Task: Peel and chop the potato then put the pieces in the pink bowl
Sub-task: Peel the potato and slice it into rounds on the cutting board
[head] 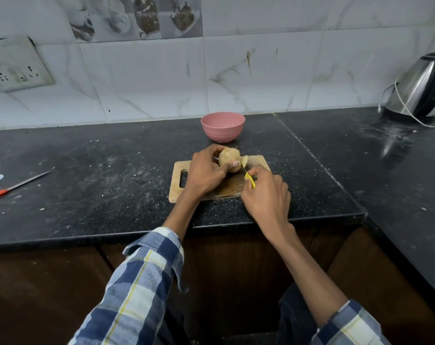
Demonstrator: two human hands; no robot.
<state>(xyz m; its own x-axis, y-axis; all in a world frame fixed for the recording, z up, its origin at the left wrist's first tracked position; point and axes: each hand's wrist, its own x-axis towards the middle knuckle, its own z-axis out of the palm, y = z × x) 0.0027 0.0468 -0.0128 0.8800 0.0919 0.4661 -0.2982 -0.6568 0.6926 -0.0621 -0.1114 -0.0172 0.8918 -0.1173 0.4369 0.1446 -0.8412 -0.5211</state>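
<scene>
Tan unpeeled potato [228, 158] on wooden board, end slice leaning beside it, pink bowl [222, 126] behind

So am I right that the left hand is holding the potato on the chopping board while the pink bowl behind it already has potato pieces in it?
Not quite: in the head view the pink bowl looks empty. The left hand does hold the potato on the chopping board.

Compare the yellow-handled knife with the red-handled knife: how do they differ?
The yellow-handled knife is gripped by the right hand over the wooden cutting board, its blade at the brown potato. The red-handled knife lies flat, untouched, on the black countertop far to the left, its whole blade showing. Both are knives.
</scene>
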